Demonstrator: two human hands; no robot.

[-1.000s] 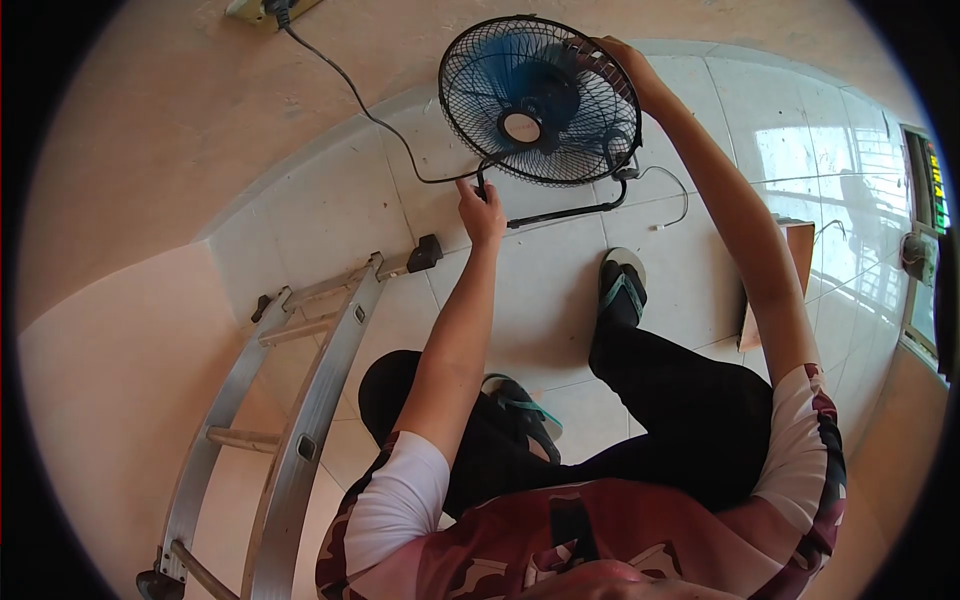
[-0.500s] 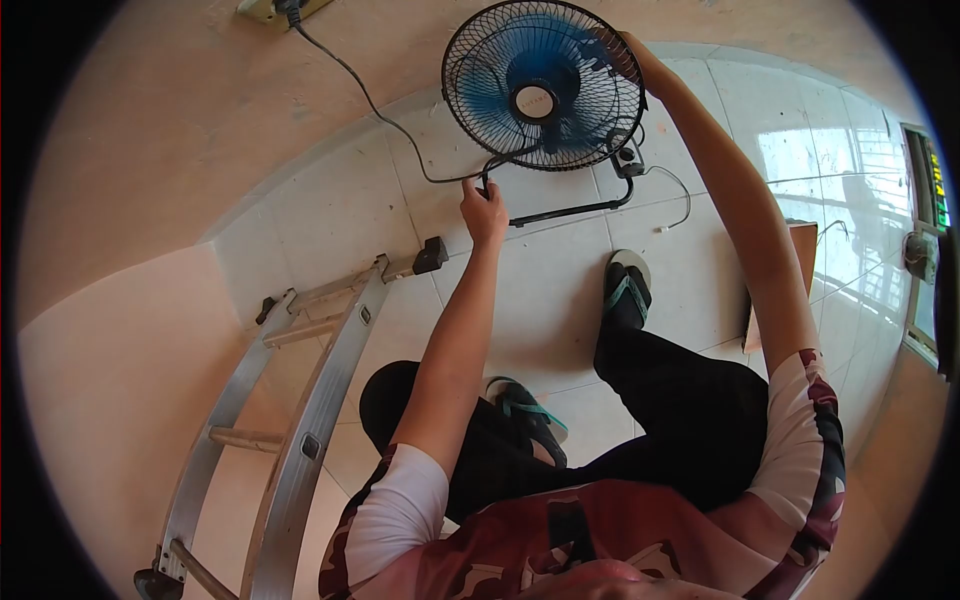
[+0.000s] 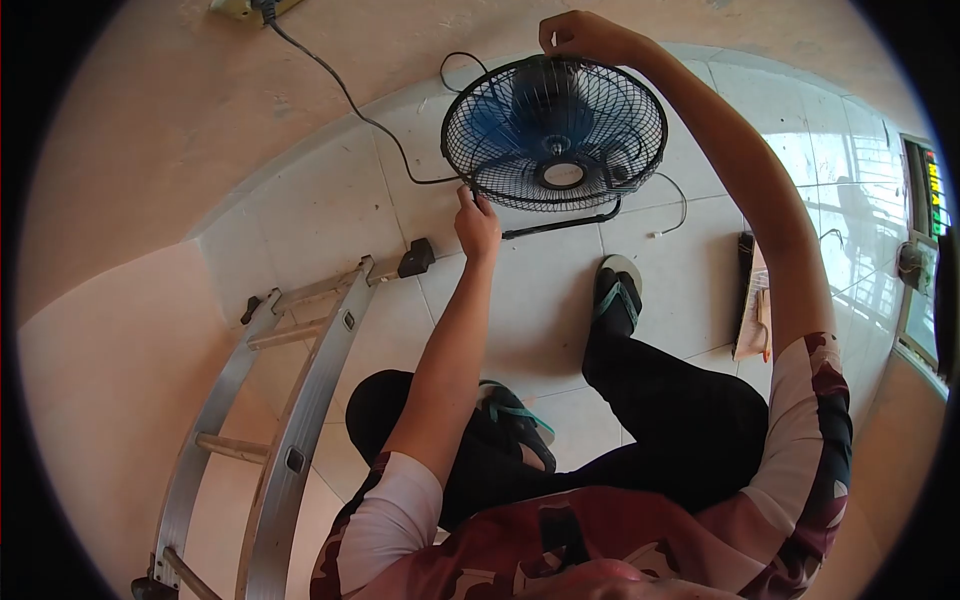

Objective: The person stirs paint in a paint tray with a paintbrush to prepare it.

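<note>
A black electric fan (image 3: 500,172) with blue blades stands on the tiled floor before me, its round wire guard tilted toward my side. My left hand (image 3: 478,228) is closed around the black tube of its stand (image 3: 560,226), low on the left. Over the guard's far top edge, my right hand (image 3: 585,38) has its fingers curled and pinched against the rim. Part of those fingertips is hidden. The power cord (image 3: 350,95) runs from the fan's left side to a wall outlet (image 3: 232,8). A thin white-tipped wire (image 3: 683,200) lies on the floor at its right.
An aluminium ladder (image 3: 300,420) leans along the left side, its dark foot (image 3: 415,258) near my left forearm. My sandalled feet (image 3: 617,290) are below the fan. A cardboard box (image 3: 752,315) sits by my right arm. Behind the fan runs the wall (image 3: 400,40).
The fan head has tipped, its hub now lower and its guard looking flatter. My right hand has shifted from the guard's right side to its top edge. My left hand stays on the stand.
</note>
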